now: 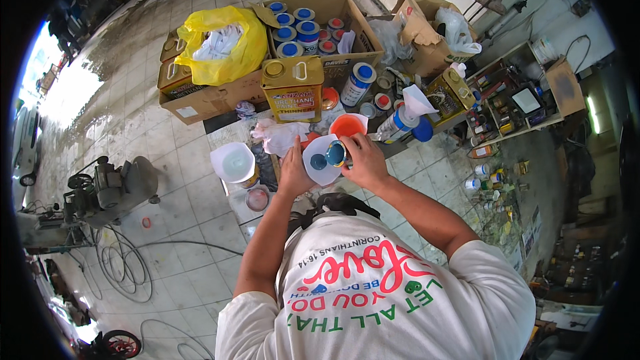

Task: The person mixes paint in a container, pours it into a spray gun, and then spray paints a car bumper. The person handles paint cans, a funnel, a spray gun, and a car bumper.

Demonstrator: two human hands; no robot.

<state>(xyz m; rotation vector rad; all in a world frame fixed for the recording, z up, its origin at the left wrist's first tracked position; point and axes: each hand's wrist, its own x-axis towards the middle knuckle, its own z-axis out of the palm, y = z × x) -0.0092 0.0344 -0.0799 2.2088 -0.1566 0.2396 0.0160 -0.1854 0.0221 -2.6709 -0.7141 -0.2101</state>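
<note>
Round can (337,153), glossy blue liquid (319,162), white cup (325,177)

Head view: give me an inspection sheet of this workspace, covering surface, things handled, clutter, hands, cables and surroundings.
Surface: stained floor tiles around the crowded work area.
Things handled: white cup with blue liquid inside; small can tilted at it, also blue inside.
Clutter: yellow bag, gold can, open cardboard box with blue-lidded cans.
Hands: left hand at the cup's side, grip partly hidden; right hand holds the small can.
Cables: dark hose or cable looping on the floor, left.
Surroundings: compressor-like machine left, cluttered shelf right.
</note>
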